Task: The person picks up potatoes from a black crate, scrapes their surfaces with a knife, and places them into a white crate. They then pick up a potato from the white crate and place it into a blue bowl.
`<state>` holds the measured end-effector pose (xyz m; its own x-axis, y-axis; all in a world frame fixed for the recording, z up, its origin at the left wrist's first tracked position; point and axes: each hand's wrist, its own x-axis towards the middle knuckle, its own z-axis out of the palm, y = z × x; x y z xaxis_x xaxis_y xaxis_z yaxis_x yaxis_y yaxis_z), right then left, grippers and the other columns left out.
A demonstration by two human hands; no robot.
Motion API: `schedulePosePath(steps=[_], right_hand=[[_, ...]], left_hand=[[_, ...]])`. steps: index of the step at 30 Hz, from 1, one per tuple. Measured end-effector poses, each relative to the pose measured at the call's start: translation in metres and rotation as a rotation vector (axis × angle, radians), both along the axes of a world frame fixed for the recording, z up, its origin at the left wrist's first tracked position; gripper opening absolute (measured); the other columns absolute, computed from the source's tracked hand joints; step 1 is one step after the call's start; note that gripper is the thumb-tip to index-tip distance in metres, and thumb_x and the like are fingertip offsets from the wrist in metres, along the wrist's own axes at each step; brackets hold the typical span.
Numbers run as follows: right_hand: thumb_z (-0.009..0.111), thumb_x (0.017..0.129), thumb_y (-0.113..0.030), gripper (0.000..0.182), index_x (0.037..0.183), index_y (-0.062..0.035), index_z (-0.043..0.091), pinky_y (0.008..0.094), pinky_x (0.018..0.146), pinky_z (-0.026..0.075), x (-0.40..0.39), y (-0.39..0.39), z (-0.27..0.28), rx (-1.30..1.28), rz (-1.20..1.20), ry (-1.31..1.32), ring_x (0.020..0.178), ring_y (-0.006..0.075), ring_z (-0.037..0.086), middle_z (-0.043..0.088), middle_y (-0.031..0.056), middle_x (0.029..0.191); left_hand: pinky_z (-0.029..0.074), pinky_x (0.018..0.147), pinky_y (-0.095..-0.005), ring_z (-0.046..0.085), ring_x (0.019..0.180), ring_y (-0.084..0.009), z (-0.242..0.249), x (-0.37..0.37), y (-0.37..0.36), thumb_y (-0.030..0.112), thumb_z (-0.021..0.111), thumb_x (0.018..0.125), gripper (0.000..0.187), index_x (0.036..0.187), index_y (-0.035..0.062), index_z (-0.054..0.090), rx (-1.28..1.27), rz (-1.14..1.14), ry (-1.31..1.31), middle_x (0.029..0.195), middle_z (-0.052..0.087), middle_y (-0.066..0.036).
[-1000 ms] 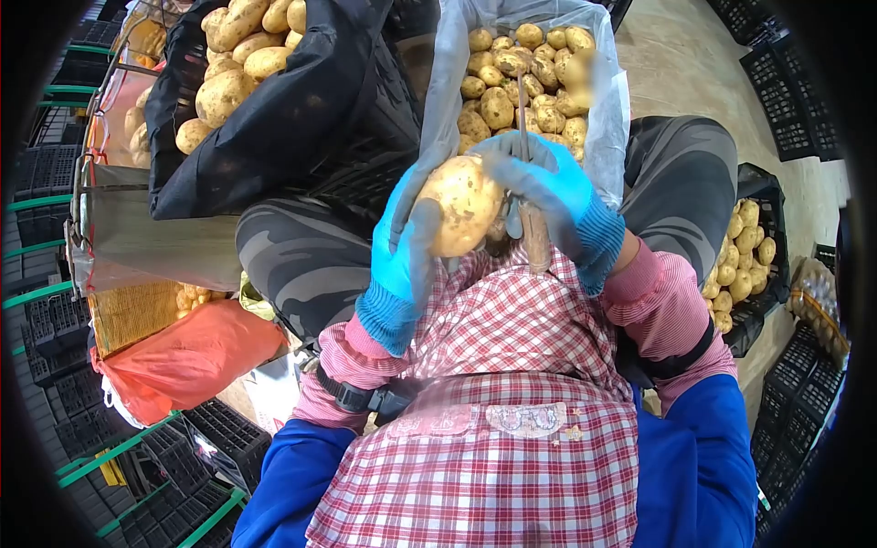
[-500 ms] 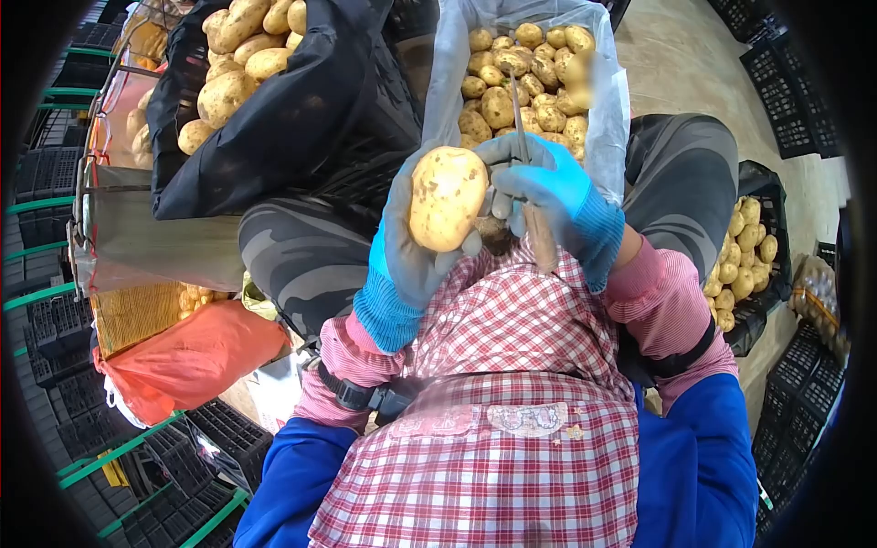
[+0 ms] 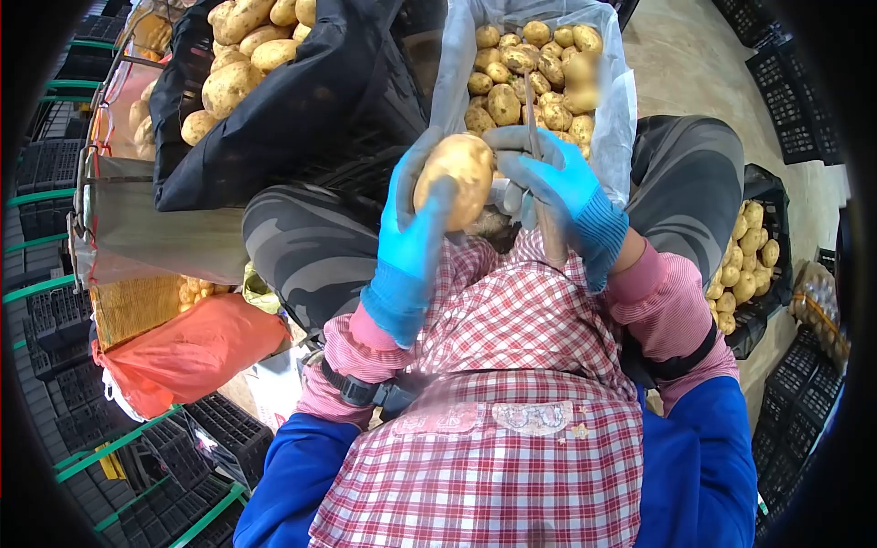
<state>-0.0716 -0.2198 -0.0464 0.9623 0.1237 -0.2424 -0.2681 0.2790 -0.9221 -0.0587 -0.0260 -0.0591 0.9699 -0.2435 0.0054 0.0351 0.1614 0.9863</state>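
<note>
- The left hand (image 3: 406, 228), in a blue and grey glove, is curled around a large potato (image 3: 472, 173), with the thumb pressed across its near face.
- The potato is held up off everything else, in front of the checked apron (image 3: 493, 466) and between the camouflage-patterned knees.
- The right hand (image 3: 566, 187), gloved alike, is closed around a knife (image 3: 550, 233); its wooden handle points down toward the apron, and its narrow blade (image 3: 531, 114) points up and away from the body.
- The bent fingers of the right hand lie just beside the potato's right side; whether they touch it cannot be told.
- Beyond both hands stands a container with a pale liner (image 3: 618, 119), filled with smaller potatoes (image 3: 502, 105); the blade overlaps them in view.
- At the upper left, a black liner (image 3: 356, 68) surrounds a heap of large potatoes (image 3: 233, 87).
- Past the right knee, more potatoes (image 3: 744, 269) lie in a black-lined crate (image 3: 758, 324).
- A red bag (image 3: 192, 356) rests at the left.
</note>
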Motion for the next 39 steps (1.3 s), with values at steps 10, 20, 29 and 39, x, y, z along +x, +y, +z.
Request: schedulePosePath(steps=[10, 20, 29, 39], right_hand=[[0.074, 0.091, -0.038, 0.05, 0.115, 0.0046, 0.065, 0.0264, 0.074, 0.053, -0.002, 0.011, -0.011, -0.174, -0.026, -0.171, 0.085, 0.0122, 0.064, 0.07, 0.0099, 0.096], [0.069, 0.095, -0.04, 0.044, 0.104, 0.0018, 0.061, 0.027, 0.045, 0.044, -0.01, 0.02, -0.01, -0.056, -0.108, 0.174, 0.049, 0.0139, 0.059, 0.059, 0.0063, 0.063], [0.067, 0.087, -0.015, 0.043, 0.123, 0.005, 0.053, 0.0309, 0.052, 0.053, -0.016, 0.009, -0.069, -1.082, -0.081, -1.03, 0.068, 0.0233, 0.066, 0.062, 0.017, 0.101], [0.059, 0.09, -0.012, 0.047, 0.134, 0.0033, 0.05, 0.0399, 0.081, 0.054, -0.025, 0.005, -0.051, -0.865, -0.032, -0.551, 0.095, 0.0357, 0.064, 0.063, 0.0218, 0.112]], left_hand=[[0.051, 0.1, -0.0335, 0.06, 0.116, -0.0193, -0.006, -0.004, 0.007, 0.012, 0.082, 0.083, 0.063, 0.135, 0.0003, 0.048, 0.28, -0.109, -0.061, 0.129, 0.058, -0.012], [0.052, 0.099, -0.0337, 0.061, 0.113, -0.0196, 0.001, -0.008, 0.005, 0.017, 0.085, 0.08, 0.065, 0.133, -0.0002, 0.051, 0.407, 0.045, -0.206, 0.125, 0.061, -0.012], [0.054, 0.089, -0.0345, 0.071, 0.098, -0.0255, -0.005, -0.002, 0.008, 0.018, 0.062, 0.096, 0.028, 0.115, -0.0028, 0.067, 0.384, 0.109, -0.54, 0.103, 0.072, -0.018], [0.051, 0.095, -0.0349, 0.065, 0.111, -0.0264, -0.001, -0.007, 0.0, 0.022, 0.063, 0.098, 0.037, 0.126, -0.0028, 0.06, 0.225, 0.059, -0.338, 0.122, 0.064, -0.018]])
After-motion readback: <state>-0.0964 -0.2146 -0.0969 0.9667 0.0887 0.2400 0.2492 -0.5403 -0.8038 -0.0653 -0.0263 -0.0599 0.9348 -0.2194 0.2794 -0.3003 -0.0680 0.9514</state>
